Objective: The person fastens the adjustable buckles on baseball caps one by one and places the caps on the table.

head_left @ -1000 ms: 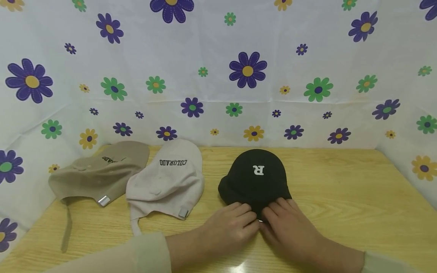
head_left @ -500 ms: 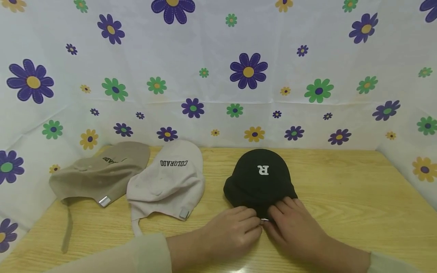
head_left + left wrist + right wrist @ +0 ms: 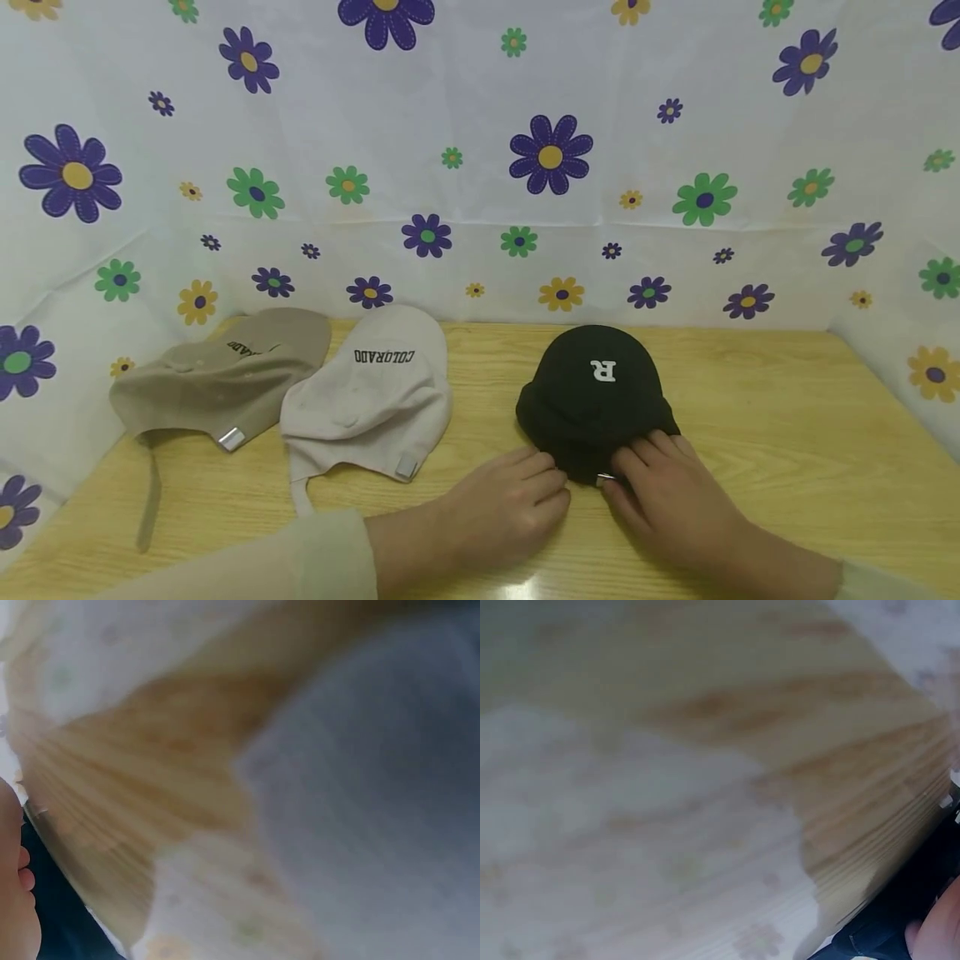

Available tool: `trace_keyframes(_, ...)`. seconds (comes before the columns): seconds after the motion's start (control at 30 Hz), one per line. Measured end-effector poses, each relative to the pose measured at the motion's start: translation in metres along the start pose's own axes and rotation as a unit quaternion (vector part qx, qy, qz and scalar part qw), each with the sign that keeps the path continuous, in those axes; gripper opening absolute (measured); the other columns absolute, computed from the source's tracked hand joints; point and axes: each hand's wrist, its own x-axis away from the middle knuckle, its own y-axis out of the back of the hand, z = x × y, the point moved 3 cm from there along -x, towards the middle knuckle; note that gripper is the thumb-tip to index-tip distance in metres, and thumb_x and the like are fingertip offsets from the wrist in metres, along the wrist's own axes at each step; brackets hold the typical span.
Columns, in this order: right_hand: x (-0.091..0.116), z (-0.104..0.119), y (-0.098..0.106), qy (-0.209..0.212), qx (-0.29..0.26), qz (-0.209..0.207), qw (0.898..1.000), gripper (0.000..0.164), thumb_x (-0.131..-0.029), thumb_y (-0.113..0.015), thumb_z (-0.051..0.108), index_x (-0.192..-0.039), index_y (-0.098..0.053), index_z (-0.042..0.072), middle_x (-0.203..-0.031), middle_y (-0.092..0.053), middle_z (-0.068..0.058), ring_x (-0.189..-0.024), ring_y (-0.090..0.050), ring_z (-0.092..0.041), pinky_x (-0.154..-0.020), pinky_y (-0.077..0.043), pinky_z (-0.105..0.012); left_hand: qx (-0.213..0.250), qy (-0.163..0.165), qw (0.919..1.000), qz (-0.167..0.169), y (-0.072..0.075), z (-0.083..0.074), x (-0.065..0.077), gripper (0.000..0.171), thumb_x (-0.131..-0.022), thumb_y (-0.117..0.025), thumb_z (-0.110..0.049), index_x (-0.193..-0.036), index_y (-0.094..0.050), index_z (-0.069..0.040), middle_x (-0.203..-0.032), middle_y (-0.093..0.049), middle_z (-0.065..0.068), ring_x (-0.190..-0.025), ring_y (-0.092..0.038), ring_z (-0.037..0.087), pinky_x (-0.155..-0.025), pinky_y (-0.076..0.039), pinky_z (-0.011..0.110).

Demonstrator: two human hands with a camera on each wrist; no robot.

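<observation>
A black baseball cap point(image 3: 585, 392) with a white letter R lies on the table, its back edge toward me. My right hand point(image 3: 675, 500) grips that edge at the right, fingers over the fabric and thumb low beside a small metal buckle point(image 3: 604, 479). The left hand point(image 3: 506, 504) has its fingers curled at the cap's lower left edge, their tips partly hidden. In the left wrist view, fingertips point(image 3: 25, 877) show against the black fabric point(image 3: 56, 907). Black fabric point(image 3: 885, 930) also appears beside the hand point(image 3: 937, 930) in the right wrist view.
To the left lie a pale cap point(image 3: 367, 400) marked COLORADO and a tan cap point(image 3: 217, 383), both with loose straps toward me. The wooden table point(image 3: 780, 417) meets a flowered white cloth point(image 3: 450, 100) behind and at both sides.
The black cap has slid to the right along with my right hand. My left hand has stayed nearly in place, and the gap between the two hands has widened, showing more of the back edge.
</observation>
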Motion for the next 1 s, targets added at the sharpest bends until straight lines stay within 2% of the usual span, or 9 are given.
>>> trace_keyframes(0.17,0.006,-0.01,0.003,-0.018,0.002,0.014,1.0,0.015,-0.089,-0.067,0.031,-0.084,-0.055,0.024,-0.08,-0.049,0.011,-0.084,-0.047,-0.014,-0.075,-0.038,-0.036,0.003,0.01,0.9999,0.011,0.0,0.002,0.008,0.014,-0.088,-0.053,-0.012,-0.082,-0.065,-0.011,-0.086,-0.063,-0.002,-0.08,-0.057,0.016,-0.072,-0.047,0.025)
trace_keyframes(0.3,0.012,-0.02,0.006,-0.038,0.006,0.03,0.999,0.016,-0.09,-0.067,0.031,-0.083,-0.054,0.025,-0.08,-0.047,0.013,-0.084,-0.045,-0.014,-0.075,-0.037,-0.037,0.007,0.013,0.9996,0.023,0.001,0.003,0.013,0.015,-0.09,-0.052,-0.013,-0.085,-0.066,-0.01,-0.086,-0.064,-0.002,-0.079,-0.056,0.016,-0.073,-0.048,0.025)
trace_keyframes(0.5,0.019,-0.031,0.011,-0.05,0.011,0.025,0.998,0.016,-0.089,-0.068,0.029,-0.083,-0.054,0.024,-0.079,-0.046,0.012,-0.084,-0.045,-0.015,-0.075,-0.036,-0.037,0.025,0.028,0.9984,0.043,0.006,0.006,0.02,0.015,-0.09,-0.054,-0.015,-0.088,-0.068,-0.009,-0.088,-0.064,-0.001,-0.082,-0.057,0.016,-0.075,-0.048,0.026)
trace_keyframes(0.77,0.023,-0.041,0.012,-0.056,0.022,0.023,0.998,0.017,-0.088,-0.069,0.028,-0.082,-0.054,0.022,-0.078,-0.047,0.01,-0.084,-0.046,-0.018,-0.073,-0.037,-0.038,0.027,0.028,0.9987,0.034,0.011,0.012,0.03,0.011,-0.087,-0.057,-0.016,-0.086,-0.066,-0.009,-0.086,-0.062,-0.001,-0.083,-0.059,0.016,-0.078,-0.05,0.028)
trace_keyframes(1.0,0.029,-0.048,0.014,-0.064,0.03,0.024,0.997,0.017,-0.086,-0.07,0.028,-0.083,-0.055,0.022,-0.078,-0.047,0.009,-0.084,-0.047,-0.019,-0.073,-0.037,-0.039,0.03,0.044,0.9982,0.028,0.015,0.017,0.04,0.011,-0.085,-0.057,-0.014,-0.085,-0.067,-0.009,-0.086,-0.063,0.0,-0.08,-0.058,0.016,-0.08,-0.052,0.029)
